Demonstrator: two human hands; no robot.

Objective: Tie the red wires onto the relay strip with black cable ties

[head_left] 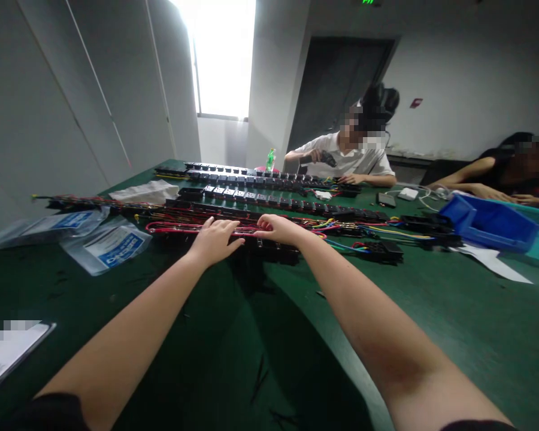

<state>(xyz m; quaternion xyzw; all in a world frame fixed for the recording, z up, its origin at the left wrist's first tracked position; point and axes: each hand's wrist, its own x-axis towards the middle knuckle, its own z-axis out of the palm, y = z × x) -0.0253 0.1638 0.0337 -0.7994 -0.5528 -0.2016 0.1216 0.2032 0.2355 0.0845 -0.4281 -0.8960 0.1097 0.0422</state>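
Observation:
Long red wires point(175, 228) run lengthwise along a black strip point(273, 254) that looks like a power strip, lying across the table in front of me. My left hand point(214, 242) rests on the wires from the left, fingers stretched out and thumb apart. Just to its right, my right hand point(278, 230) has its fingers curled in and seems to pinch the red wires; its fingertips are partly hidden. Behind the hands, more black strips point(251, 197) with rows of socket-like blocks lie side by side. Coloured wires lead to a black end piece point(381, 251) on the right.
Clear plastic bags with blue print point(117, 248) and a white cloth point(146, 193) lie left. A blue bin point(489, 222) and white paper point(496, 263) are at right. Across the green table point(197, 359), a person in white point(359, 158) holds a dark tool; another person sits far right.

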